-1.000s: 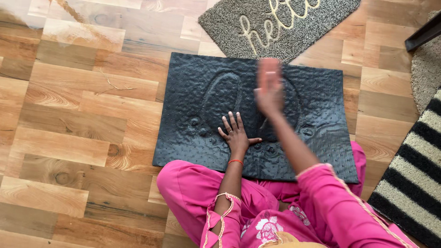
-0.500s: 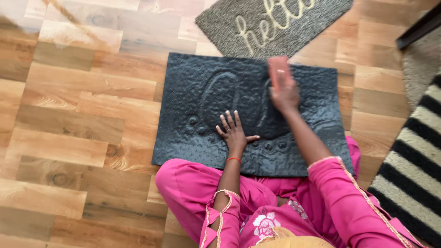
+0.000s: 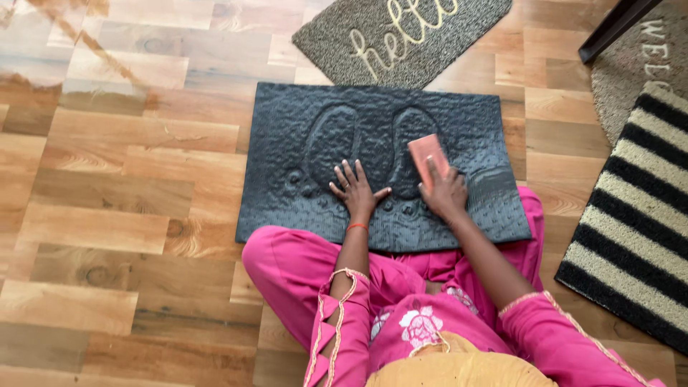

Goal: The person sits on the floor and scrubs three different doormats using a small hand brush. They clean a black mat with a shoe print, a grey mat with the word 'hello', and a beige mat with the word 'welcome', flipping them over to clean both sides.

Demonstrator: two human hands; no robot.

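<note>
A black rubber doormat [image 3: 287, 122] with two raised footprint shapes lies on the wooden floor in front of me. My left hand [image 3: 354, 188] presses flat on its near middle, fingers spread. My right hand [image 3: 444, 192] holds a pink rectangular sponge block [image 3: 427, 152] against the mat, just right of the right footprint. My knees in pink trousers touch the mat's near edge.
A grey doormat with cursive lettering [image 3: 401, 36] lies just beyond the black one. A black and cream striped rug [image 3: 631, 236] is at the right, with a round beige mat [image 3: 638, 79] and a dark furniture leg [image 3: 616, 25] behind it.
My right hand has pulled the pink sponge from the far side of the mat back towards me. The left hand stayed pressed in place.
</note>
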